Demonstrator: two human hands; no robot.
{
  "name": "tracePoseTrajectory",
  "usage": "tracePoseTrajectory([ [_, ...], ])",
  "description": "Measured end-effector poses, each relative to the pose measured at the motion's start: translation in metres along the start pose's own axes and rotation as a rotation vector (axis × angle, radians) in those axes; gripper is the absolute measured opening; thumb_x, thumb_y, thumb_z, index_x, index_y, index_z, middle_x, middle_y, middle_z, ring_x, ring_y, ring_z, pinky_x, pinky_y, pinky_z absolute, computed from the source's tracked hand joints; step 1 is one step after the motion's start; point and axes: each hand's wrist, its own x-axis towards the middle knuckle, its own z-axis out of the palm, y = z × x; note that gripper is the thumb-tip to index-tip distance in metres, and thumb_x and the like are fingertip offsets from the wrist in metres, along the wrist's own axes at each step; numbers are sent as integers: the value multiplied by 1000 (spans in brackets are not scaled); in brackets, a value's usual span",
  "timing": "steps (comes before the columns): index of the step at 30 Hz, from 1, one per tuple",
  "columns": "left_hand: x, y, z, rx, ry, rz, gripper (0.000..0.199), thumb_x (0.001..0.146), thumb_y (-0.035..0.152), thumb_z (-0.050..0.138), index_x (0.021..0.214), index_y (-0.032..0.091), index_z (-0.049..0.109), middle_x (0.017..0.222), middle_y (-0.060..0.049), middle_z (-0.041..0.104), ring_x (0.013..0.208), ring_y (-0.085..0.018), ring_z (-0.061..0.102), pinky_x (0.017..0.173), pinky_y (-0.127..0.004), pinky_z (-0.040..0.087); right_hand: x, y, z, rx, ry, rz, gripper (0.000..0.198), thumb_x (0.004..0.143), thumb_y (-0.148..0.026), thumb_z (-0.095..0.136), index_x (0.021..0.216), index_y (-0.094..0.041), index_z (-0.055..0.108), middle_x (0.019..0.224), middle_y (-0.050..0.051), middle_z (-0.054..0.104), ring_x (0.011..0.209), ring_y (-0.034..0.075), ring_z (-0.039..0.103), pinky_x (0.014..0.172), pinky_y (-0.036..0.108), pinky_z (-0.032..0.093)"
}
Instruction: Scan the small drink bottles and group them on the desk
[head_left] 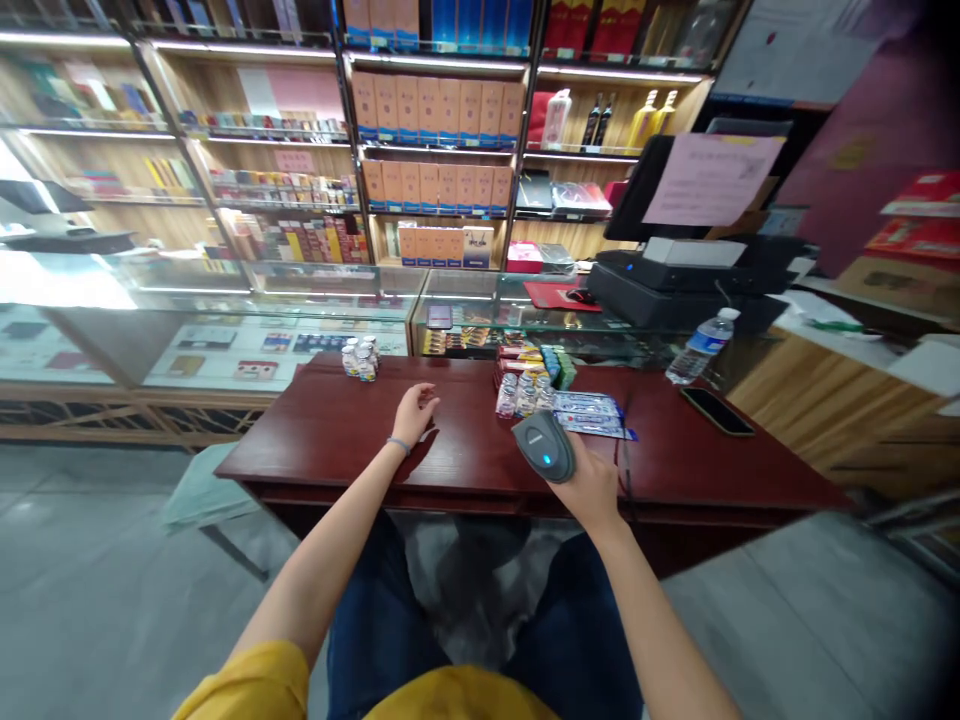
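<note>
1. The right hand (596,487) was clamped around a grey handheld barcode scanner (544,446), its lit head aimed at the small packets (525,392) just beyond, apparently to read them.
2. The left hand (415,413) rested empty on the dark red wooden table (337,440), fingers loosely apart.
3. Glass counters (300,300) and stocked shelves (435,110) stood at the far side.

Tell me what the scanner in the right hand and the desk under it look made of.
The scanner in the right hand looks like grey moulded plastic, matte, with a small blue light glowing on its head. The desk looks like dark red-brown wood or wood veneer: faint grain lines and a soft sheen show, though laminate can't be ruled out.
</note>
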Motion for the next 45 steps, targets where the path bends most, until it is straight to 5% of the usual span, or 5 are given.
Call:
tracePoseTrajectory([
  [9, 13, -37, -102, 62, 302, -120, 25, 78, 27, 68, 101, 18, 61, 98, -8, 66, 85, -18, 63, 84, -34, 49, 14, -43, 35, 75, 15, -153, 29, 75, -26, 59, 104, -18, 61, 67, 2, 68, 63, 19, 64, 62, 27, 41],
  [15, 31, -66, -134, 162, 369, -181, 37, 75, 21, 73, 108, 15, 57, 105, -9, 62, 85, -16, 63, 83, -34, 52, 18, -57, 51, 106, 37, -234, 28, 75, -24, 57, 103, -18, 60, 67, 1, 67, 60, 17, 64, 62, 26, 40],
  [28, 82, -71, -104, 519, 423, -315, 66, 68, 30, 80, 125, 19, 47, 119, -14, 56, 123, -30, 48, 103, -44, 39, 19, -55, 65, 128, 4, -231, 30, 75, -21, 55, 105, -17, 59, 72, 1, 69, 64, 18, 65, 63, 27, 41],
  [35, 87, -66, -83, 657, 468, -483, 71, 69, 42, 79, 128, 21, 44, 123, -17, 55, 117, -35, 54, 95, -46, 42, 20, -56, 67, 132, -2, -222, 30, 76, -21, 55, 106, -17, 59, 73, 2, 70, 64, 17, 65, 65, 27, 42],
  [45, 82, -68, -88, 477, 511, -397, 54, 75, 26, 71, 123, 17, 49, 118, -17, 57, 112, -30, 58, 96, -43, 44, 17, -55, 64, 169, -29, -182, 34, 74, -24, 53, 107, -18, 60, 73, 2, 70, 65, 18, 65, 66, 27, 42],
])
